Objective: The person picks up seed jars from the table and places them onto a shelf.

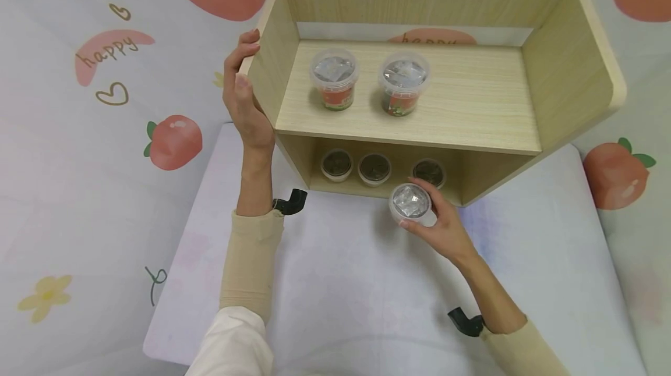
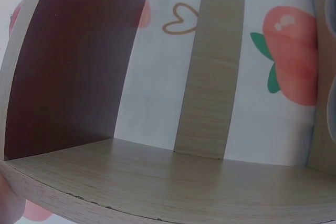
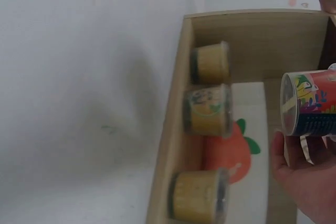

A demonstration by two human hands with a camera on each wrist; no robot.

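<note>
The right hand (image 1: 442, 227) has its grip closed around a small clear plastic cup with a crinkled silver foil lid (image 1: 411, 202), fingers curled about its side just in front of the lower opening of the pale wooden two-tier shelf unit (image 1: 571, 73). In the right wrist view the held cup (image 3: 310, 109) shows a transparent rim, a brightly printed label in red, yellow and dark blue, and a loose strip of foil hanging from the lid edge; it lies against the palm (image 3: 310, 182).

The left hand (image 1: 245, 94) rests flat against the shelf unit's left side panel, fingers straight and hooked lightly over its front edge, grip open. The left wrist view shows only the unit's wood grain panels (image 2: 157, 182).

On the upper shelf stand two similar clear foil-lidded cups with red labels (image 1: 334, 79) and (image 1: 403, 84), side by side but apart. In the lower compartment sit three dark-lidded tan cups (image 1: 374, 167) in a row, near the held cup. The unit stands on a white cloth-covered tabletop (image 1: 341, 283), against a backdrop printed with peaches (image 1: 175, 140).
</note>
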